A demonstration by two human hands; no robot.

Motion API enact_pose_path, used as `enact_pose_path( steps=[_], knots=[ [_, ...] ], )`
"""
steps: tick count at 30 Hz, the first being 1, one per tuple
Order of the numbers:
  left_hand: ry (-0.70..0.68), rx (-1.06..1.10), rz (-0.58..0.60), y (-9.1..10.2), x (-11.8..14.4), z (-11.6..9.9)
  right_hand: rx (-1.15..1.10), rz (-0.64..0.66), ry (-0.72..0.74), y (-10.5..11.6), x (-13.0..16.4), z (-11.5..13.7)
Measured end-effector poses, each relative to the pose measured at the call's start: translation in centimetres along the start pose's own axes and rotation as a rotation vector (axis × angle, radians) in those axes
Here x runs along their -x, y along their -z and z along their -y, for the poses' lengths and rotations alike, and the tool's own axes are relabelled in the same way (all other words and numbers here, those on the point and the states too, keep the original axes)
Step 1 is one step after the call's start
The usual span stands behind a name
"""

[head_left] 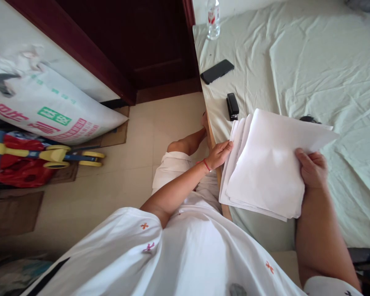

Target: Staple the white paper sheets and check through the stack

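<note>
A loose stack of white paper sheets (265, 164) lies at the near edge of a bed covered with a pale green sheet (327, 61). My left hand (220, 153) touches the stack's left edge, fingers against the fanned sheets. My right hand (313, 170) grips the stack's right side, thumb on top of the uppermost sheet. A red string circles my left wrist. A black stapler (232, 106) rests on the bed just beyond the papers.
A black phone (217, 71) and a clear water bottle (213, 19) sit farther back on the bed. A dark wooden door (148, 45) stands behind. A printed sack (49, 107) and a red-and-yellow toy (33, 158) lie on the tiled floor at left.
</note>
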State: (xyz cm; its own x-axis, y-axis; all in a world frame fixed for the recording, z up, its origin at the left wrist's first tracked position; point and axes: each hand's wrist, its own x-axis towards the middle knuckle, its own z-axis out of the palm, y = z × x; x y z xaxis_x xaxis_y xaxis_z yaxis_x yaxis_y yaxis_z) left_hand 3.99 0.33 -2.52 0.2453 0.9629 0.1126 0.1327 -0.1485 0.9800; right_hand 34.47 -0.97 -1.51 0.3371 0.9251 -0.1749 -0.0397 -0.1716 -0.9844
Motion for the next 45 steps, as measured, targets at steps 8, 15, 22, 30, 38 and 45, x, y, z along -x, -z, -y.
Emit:
enact_pose_path(
  steps=[8,15,22,30,38,45],
  knots=[
    [0.02,0.051,0.038,0.3,-0.1,0.7,-0.024,-0.011,0.034,0.0,0.1,-0.1],
    [0.097,0.145,0.002,0.5,-0.3,1.8,-0.071,-0.028,0.064,-0.3,0.2,0.2],
    [0.082,0.078,0.044,0.3,-0.2,1.0,-0.073,-0.049,0.033,-0.7,0.6,0.7],
    [0.198,0.075,0.025,0.3,0.0,0.3,-0.105,-0.048,0.06,-0.6,0.5,0.4],
    [0.211,0.1,0.023,0.2,0.1,0.6,-0.101,-0.049,0.055,-0.5,0.6,0.4],
    [0.202,0.269,-0.01,0.0,0.1,0.7,-0.138,-0.133,0.109,-0.1,-0.5,-0.9]
  ],
)
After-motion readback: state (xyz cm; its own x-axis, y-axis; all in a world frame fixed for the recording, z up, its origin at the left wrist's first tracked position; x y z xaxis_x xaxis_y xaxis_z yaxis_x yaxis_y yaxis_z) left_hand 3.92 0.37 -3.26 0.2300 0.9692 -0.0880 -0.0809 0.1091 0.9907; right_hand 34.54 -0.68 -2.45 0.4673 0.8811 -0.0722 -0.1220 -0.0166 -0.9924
